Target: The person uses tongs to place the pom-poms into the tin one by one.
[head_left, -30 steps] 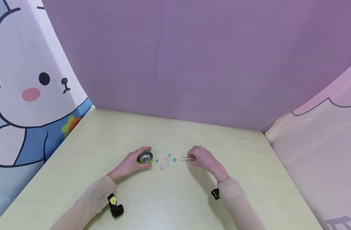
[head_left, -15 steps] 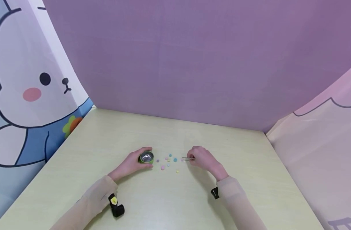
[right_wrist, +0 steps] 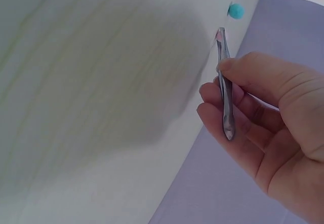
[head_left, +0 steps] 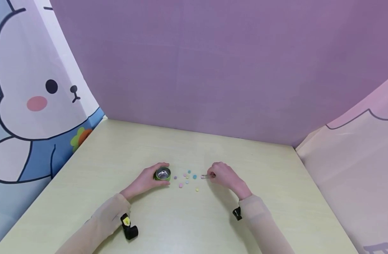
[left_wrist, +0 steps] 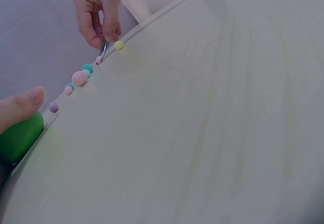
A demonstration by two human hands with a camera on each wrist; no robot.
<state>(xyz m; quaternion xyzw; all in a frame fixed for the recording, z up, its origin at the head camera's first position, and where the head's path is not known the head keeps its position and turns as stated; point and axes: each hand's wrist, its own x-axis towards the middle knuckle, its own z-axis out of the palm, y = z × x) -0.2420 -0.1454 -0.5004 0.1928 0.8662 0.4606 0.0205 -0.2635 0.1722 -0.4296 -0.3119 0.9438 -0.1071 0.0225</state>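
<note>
My left hand curves around a small round green tin, thumb on the near side and fingers on the far side; the tin's silvery inside faces up. In the left wrist view the thumb lies against its green wall. My right hand pinches metal tweezers between thumb and fingers. The tweezers' tips are at a small pink ball, one on either side of it, down at the tabletop. Several other small balls lie between the hands, among them a turquoise ball and a purple ball.
The pale wooden table runs back to a purple cloth. A cartoon-printed cloth hangs at the left, a pale pink one at the right. A yellow ball lies nearest the front. Each sleeve carries a black wrist camera.
The tweezers' two arms have drawn closer together around the pink ball. The left hand keeps its hold on the tin, and the head view has shifted very slightly.
</note>
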